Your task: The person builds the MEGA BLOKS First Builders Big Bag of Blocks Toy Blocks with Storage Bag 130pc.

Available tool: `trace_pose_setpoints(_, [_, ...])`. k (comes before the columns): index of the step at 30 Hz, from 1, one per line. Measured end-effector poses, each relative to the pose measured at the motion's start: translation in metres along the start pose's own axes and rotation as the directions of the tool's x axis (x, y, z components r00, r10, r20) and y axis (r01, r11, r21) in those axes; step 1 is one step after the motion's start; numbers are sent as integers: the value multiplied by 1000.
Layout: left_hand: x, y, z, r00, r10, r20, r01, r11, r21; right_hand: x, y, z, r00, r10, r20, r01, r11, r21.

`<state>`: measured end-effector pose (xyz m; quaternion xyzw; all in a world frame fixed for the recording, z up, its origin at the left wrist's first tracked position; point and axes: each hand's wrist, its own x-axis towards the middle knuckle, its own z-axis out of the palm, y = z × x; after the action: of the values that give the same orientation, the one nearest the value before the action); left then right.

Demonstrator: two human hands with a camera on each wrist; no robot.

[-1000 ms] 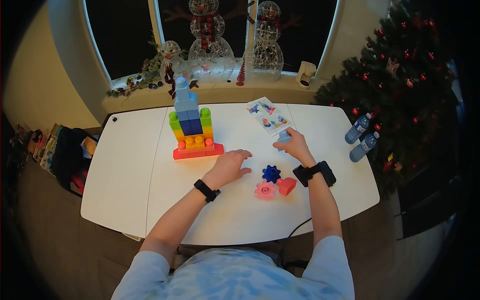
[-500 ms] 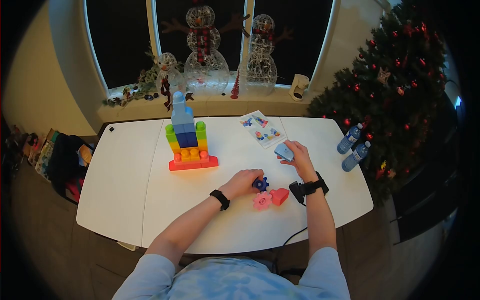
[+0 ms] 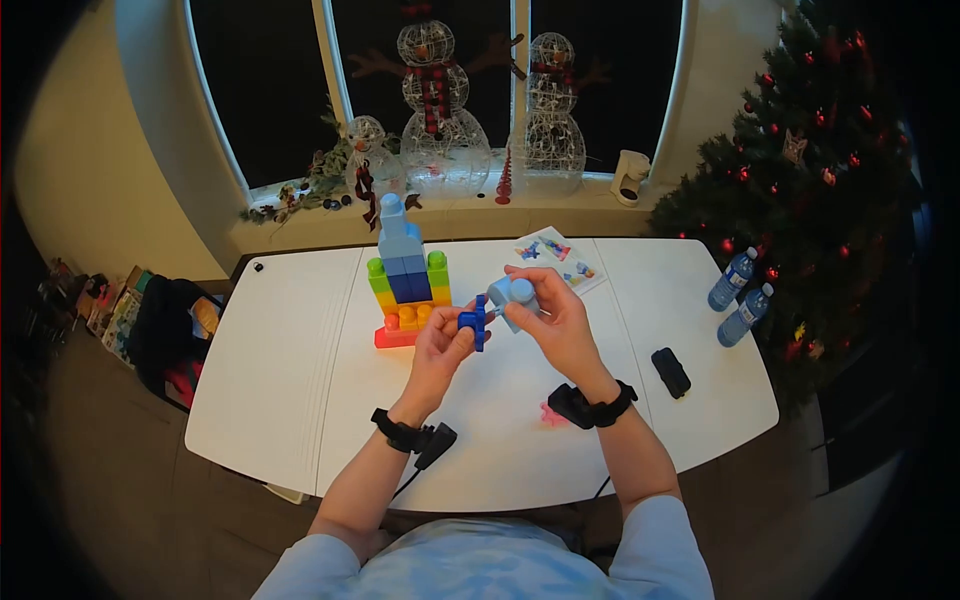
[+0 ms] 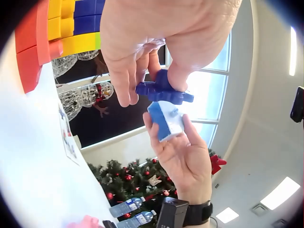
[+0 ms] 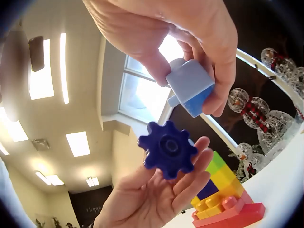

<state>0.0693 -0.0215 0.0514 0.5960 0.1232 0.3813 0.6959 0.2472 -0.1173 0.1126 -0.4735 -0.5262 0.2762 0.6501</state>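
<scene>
My left hand [image 3: 436,352] pinches a dark blue toy gear [image 5: 168,148] between thumb and fingers, raised above the table. Facing it, my right hand [image 3: 568,328] grips a light blue building block [image 5: 192,84] that has a round stud on top and a small peg [image 5: 173,101] on one side. The peg points toward the gear's middle, and the two pieces are close together in the head view. Just beyond the left hand stands a tower of toy blocks [image 3: 408,285], red at its base and light blue at the top.
A pink gear [image 3: 551,414] lies partly hidden under my right wrist camera. At the back, a picture sheet [image 3: 590,268] lies on the table [image 3: 270,400]. To the right are a black case [image 3: 670,373] and two water bottles [image 3: 733,278]. A cable trails over the front edge.
My left hand has reached to the gears, picked up the dark blue one and raised it. The right hand has lifted the light blue block and brought it leftward to the gear.
</scene>
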Motion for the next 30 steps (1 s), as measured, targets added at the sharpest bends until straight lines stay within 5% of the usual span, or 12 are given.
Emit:
trace_pose_setpoints(5, [-19,19,6,996,32,-86,-57,950,-308,-4,-18,38,990,-137,29,139,986,-94])
trace_pose_setpoints(14, [-30,25,2,994,7,-114,-49,924,-379,-11,-26,54,962,-272,8,271,955,-124])
trace_pose_setpoints(21, [-33,30,7,989,14,-150,-75,908,-412,-15,-18,55,950,-312,30,311,928,-205])
trace_pose_setpoints(30, [-35,12,5,966,62,-253,-123,965,-233,-19,1,66,954,-299,-4,288,921,-261])
